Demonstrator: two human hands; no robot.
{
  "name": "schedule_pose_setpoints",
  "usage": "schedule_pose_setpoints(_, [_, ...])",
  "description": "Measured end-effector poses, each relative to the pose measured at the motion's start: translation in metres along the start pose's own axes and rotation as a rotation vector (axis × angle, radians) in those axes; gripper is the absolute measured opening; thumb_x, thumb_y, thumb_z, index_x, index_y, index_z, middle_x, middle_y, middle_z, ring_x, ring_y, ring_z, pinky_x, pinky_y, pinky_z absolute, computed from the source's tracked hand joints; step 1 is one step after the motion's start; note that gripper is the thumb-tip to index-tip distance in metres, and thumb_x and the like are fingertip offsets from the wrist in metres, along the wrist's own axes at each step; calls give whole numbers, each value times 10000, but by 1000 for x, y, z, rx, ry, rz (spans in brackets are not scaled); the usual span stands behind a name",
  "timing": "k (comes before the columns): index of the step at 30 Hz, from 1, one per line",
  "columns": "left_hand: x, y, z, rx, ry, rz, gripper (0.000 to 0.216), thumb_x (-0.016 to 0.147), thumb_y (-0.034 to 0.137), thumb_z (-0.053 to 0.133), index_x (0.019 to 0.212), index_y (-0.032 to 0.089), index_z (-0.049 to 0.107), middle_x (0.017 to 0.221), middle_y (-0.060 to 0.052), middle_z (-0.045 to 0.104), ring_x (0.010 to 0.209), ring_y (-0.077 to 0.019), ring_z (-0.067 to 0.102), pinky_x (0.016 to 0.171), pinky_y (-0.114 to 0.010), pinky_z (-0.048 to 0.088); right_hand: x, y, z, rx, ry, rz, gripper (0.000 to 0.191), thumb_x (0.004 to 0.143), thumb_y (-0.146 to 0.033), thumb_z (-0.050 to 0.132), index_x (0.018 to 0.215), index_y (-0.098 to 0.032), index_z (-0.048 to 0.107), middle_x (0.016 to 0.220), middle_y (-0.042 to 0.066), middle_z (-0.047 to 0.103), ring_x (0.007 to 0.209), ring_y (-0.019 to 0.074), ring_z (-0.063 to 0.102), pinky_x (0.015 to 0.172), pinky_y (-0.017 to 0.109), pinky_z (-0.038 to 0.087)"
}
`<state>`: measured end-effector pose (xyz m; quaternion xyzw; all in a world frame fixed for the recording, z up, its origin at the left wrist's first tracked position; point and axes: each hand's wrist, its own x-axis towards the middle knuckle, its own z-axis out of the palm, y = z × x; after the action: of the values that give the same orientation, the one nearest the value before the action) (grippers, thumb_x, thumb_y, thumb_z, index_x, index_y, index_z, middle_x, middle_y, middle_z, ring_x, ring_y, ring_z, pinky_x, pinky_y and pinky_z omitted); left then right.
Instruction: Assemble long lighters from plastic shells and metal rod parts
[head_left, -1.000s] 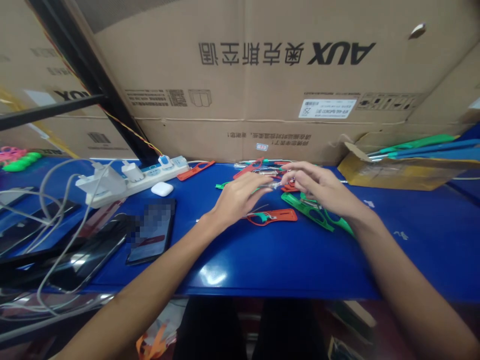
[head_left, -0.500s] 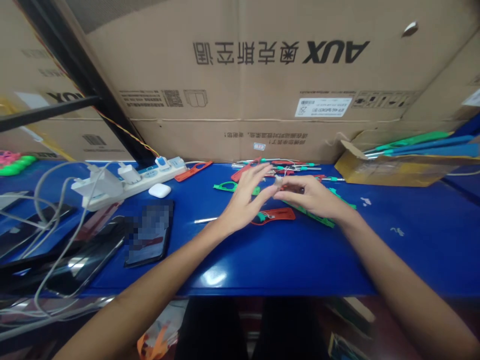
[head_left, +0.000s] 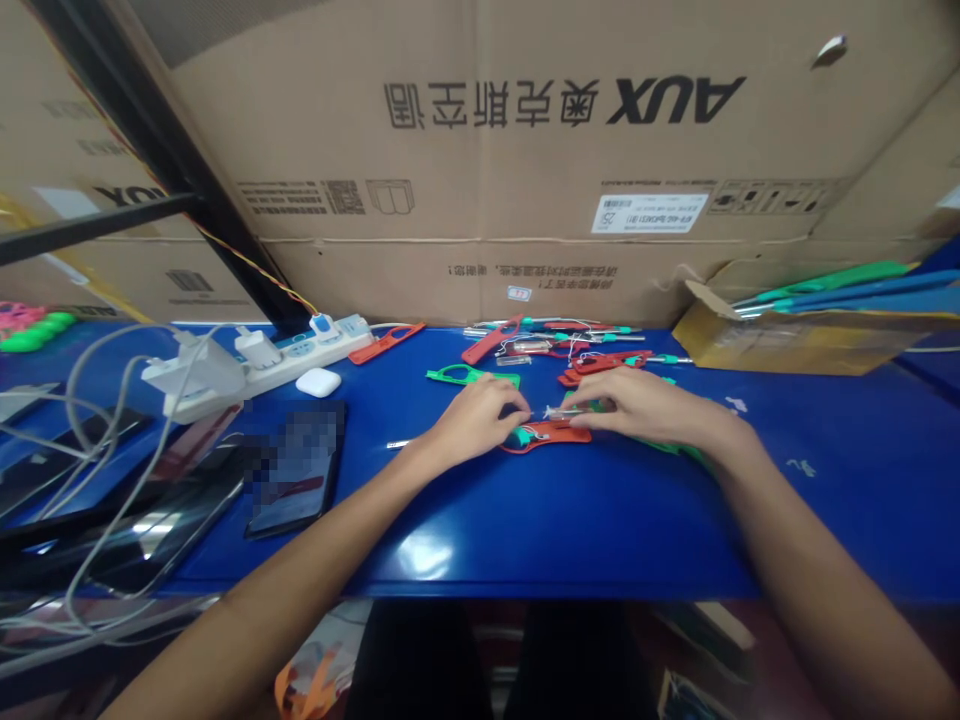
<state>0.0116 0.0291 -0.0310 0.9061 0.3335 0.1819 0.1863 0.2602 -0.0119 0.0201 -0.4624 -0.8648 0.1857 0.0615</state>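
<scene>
Orange-red plastic handle (head_left: 559, 434) flat on the blue tabletop (head_left: 570, 520) just beneath left hand (head_left: 476, 418) and right hand (head_left: 637, 405), each grip pinched shut on one small silvery strip (head_left: 561, 411), apparently not yet joined; other loose handles (head_left: 491, 342) lying beyond.

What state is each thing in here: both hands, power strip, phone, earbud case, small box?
left hand, pinching one end of the small clear piece
right hand, pinching its other end
red tool, flat on the blue table
power strip, chargers plugged in
phone, face up, screen seems lit
earbud case, closed
small cardboard box, open
</scene>
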Motion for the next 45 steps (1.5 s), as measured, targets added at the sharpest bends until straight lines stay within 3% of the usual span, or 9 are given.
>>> schedule_pose_setpoints(12, [-3,3,-3,-79,-50,15,154,971,195,577,995,192,729,1019,-37,732,937,-188,653,867,-331,488,7,-5,6,-31,-65,22,303,990,-440,545,1057,-235,758,929,48,749,852,218,659,706,311,418])
schedule_pose_setpoints(27, [-4,7,-8,-124,-92,-30,170,974,221,568,992,183,733,1031,-47,741,915,-185,671,798,-301,482,5,-3,7,-41,-55,5,315,995,-429,536,1152,-247,740,1018,58,753,930,240,672,761,332,450])
schedule_pose_setpoints(36, [-4,6,-7,-143,-89,-50,181,960,218,568,982,188,744,1006,-43,748,856,-171,674,739,-285,479,6,-3,8,-26,-62,12,306,993,-441,548,1124,-256,755,963,55,757,883,235,665,750,335,447])
schedule_pose_setpoints(45, [-3,3,-5,-151,-81,-24,177,968,223,566,988,190,739,1014,-41,748,900,-185,679,794,-304,495,6,-5,7,-49,-67,24,309,1001,-425,543,1147,-240,743,1020,70,749,938,241,668,775,328,454])
